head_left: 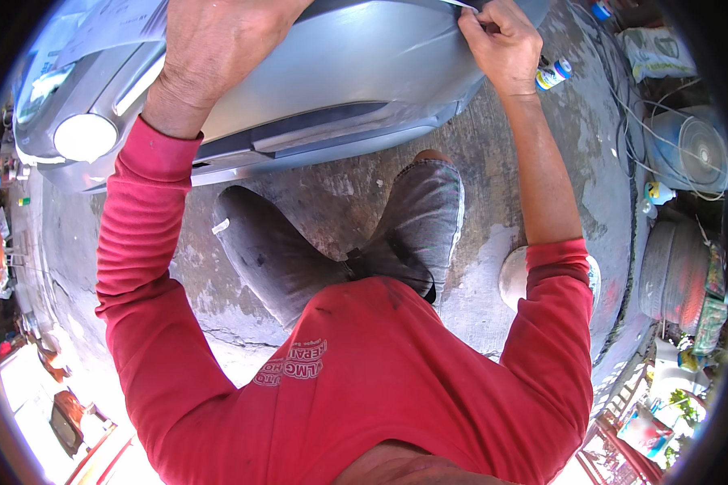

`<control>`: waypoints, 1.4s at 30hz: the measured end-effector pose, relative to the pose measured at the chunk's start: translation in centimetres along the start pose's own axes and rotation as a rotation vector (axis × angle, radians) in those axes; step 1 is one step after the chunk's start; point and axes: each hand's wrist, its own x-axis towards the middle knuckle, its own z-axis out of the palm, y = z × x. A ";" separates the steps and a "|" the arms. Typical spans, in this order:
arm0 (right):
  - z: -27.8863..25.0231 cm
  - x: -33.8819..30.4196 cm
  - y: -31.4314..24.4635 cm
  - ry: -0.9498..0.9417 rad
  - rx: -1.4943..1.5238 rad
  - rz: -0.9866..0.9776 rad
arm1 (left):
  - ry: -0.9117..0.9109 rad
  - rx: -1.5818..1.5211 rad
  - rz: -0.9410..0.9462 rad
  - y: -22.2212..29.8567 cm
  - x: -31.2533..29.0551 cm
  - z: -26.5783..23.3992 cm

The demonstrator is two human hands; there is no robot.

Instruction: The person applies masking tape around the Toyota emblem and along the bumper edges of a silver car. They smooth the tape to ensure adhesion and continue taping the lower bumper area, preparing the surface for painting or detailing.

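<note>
In front of me is a silver-grey car bumper (pixel 364 65) with a dark lower grille strip (pixel 323 128). My left hand (pixel 222 44) reaches over its left part, next to printed paper sheets (pixel 117 28) lying on the car by the headlight. The upper edge of the picture cuts off its fingers, so what they hold is hidden. At the bumper's right end, my right hand (pixel 505 44) is closed in a pinch. A thin white strip (pixel 459 3) runs from its fingertips along the bumper's upper edge. Below the left hand shines a round lamp (pixel 86 137).
A small can (pixel 553 73) lies on the concrete floor (pixel 493 170) by my right wrist. To the right are a sack (pixel 657 53), loose cables (pixel 623 105), a bluish tub (pixel 687 149) and tires (pixel 671 271). A round whitish thing (pixel 513 279) sits partly behind my right arm.
</note>
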 end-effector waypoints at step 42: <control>-2.3 4.0 -2.2 -0.439 -0.353 -0.072 | -0.126 0.012 -0.061 -0.4 0.6 -0.5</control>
